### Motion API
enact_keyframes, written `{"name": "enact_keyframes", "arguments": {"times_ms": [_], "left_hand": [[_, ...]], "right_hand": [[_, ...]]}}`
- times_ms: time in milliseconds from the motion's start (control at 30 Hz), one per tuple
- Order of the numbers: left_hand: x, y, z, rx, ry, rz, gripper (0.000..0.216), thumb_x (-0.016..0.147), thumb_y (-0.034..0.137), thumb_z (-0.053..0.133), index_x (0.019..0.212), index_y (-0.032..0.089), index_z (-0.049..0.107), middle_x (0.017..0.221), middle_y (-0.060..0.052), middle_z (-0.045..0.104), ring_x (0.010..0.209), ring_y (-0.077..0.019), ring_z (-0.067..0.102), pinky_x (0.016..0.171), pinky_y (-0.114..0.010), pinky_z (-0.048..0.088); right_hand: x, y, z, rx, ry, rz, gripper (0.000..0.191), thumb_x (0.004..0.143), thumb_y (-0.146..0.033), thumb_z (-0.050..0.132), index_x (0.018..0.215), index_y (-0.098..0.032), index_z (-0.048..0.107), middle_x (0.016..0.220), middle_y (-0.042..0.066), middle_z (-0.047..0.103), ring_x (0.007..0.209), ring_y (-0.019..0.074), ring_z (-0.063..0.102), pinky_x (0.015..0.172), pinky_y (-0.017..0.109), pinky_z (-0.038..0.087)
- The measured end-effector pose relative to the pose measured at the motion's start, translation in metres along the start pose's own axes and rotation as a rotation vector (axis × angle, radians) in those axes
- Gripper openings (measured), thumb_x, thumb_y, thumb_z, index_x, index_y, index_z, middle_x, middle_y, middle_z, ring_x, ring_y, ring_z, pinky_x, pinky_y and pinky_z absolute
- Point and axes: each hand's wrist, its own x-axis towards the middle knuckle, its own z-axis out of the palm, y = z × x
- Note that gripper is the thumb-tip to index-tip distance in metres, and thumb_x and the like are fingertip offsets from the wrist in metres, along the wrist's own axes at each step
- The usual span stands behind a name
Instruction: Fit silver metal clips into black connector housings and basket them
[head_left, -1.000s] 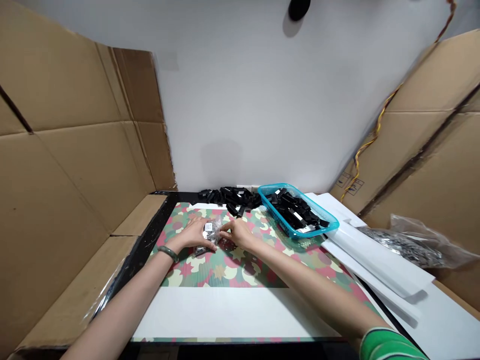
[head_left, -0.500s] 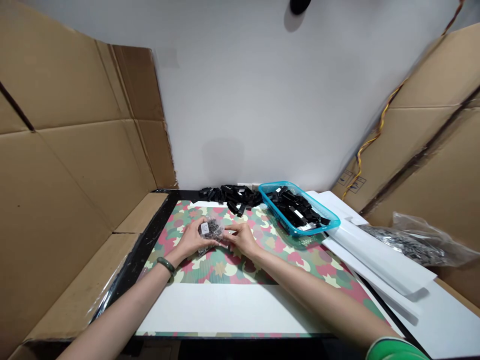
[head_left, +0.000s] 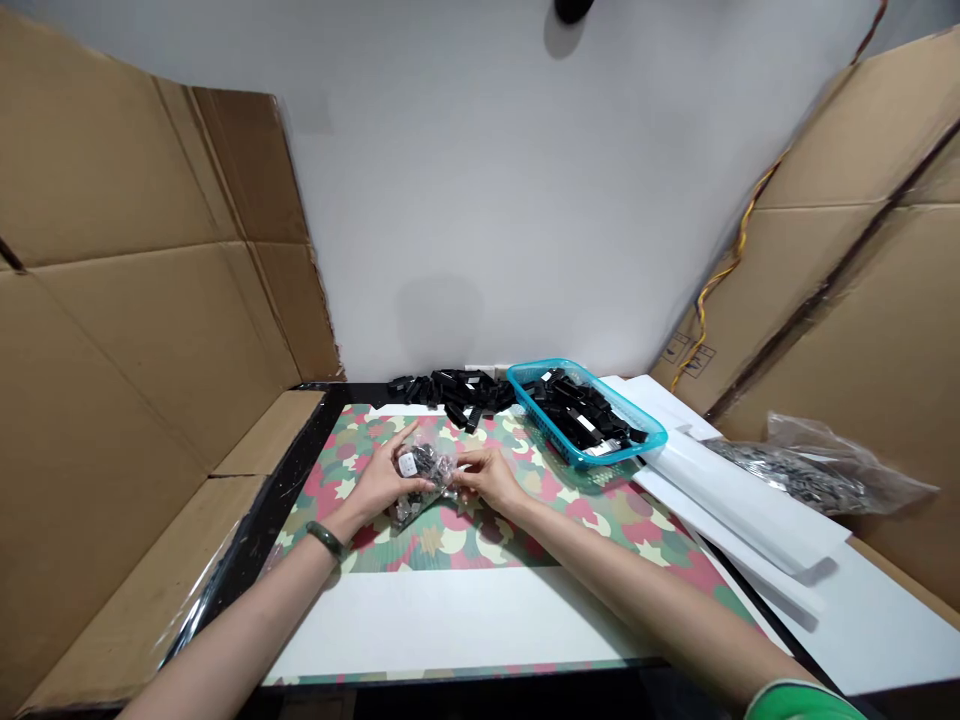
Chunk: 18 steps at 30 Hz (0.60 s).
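Both of my hands hold one small clear plastic bag (head_left: 421, 480) of dark little parts with a white label, just above the camouflage-patterned mat (head_left: 570, 510). My left hand (head_left: 382, 478) grips the bag's left side, fingers wrapped round it; a green bracelet sits on that wrist. My right hand (head_left: 487, 476) pinches the bag's right end. The bag's lower part droops toward the mat.
A turquoise basket (head_left: 646, 436) of black parts stands at the back right, a loose pile of black parts (head_left: 450, 388) beside it at the back. White sheets (head_left: 742, 500) and a larger clear bag (head_left: 817, 478) lie to the right. Cardboard walls stand on both sides.
Both hands have drawn the bag a little toward me and lifted it off the mat. The camera view has shifted slightly.
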Motion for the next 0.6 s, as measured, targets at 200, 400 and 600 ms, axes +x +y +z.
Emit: {"name": "enact_keyframes", "arguments": {"times_ms": [200, 400, 600], "left_hand": [[-0.001, 0.003, -0.001, 0.162, -0.144, 0.072, 0.074, 0.062, 0.037, 0.083, 0.13, 0.023, 0.058, 0.137, -0.012, 0.059, 0.126, -0.0337, 0.054, 0.106, -0.047, 0.042], [-0.011, 0.004, 0.013, 0.145, -0.039, 0.074, 0.061, 0.083, 0.039, 0.063, 0.14, 0.025, 0.045, 0.141, -0.01, 0.055, 0.126, -0.0282, 0.053, 0.103, -0.04, 0.043], [-0.011, 0.008, 0.017, 0.243, -0.015, 0.109, 0.062, 0.087, 0.042, 0.058, 0.145, 0.025, 0.042, 0.147, -0.01, 0.05, 0.134, -0.0304, 0.048, 0.109, -0.042, 0.038]], "right_hand": [[-0.007, 0.004, -0.005, -0.006, -0.065, 0.017, 0.024, 0.061, -0.034, 0.078, 0.073, -0.014, 0.074, 0.057, 0.002, 0.065, 0.045, 0.0126, 0.058, 0.041, 0.021, 0.042], [-0.003, 0.012, 0.003, -0.026, -0.014, -0.005, 0.023, 0.06, -0.031, 0.078, 0.075, -0.013, 0.072, 0.057, 0.001, 0.065, 0.046, 0.0128, 0.058, 0.039, 0.02, 0.04], [0.013, 0.006, -0.005, -0.052, -0.125, 0.041, 0.02, 0.056, -0.026, 0.079, 0.066, -0.014, 0.065, 0.05, -0.002, 0.06, 0.041, 0.0092, 0.052, 0.037, 0.018, 0.037]]}}
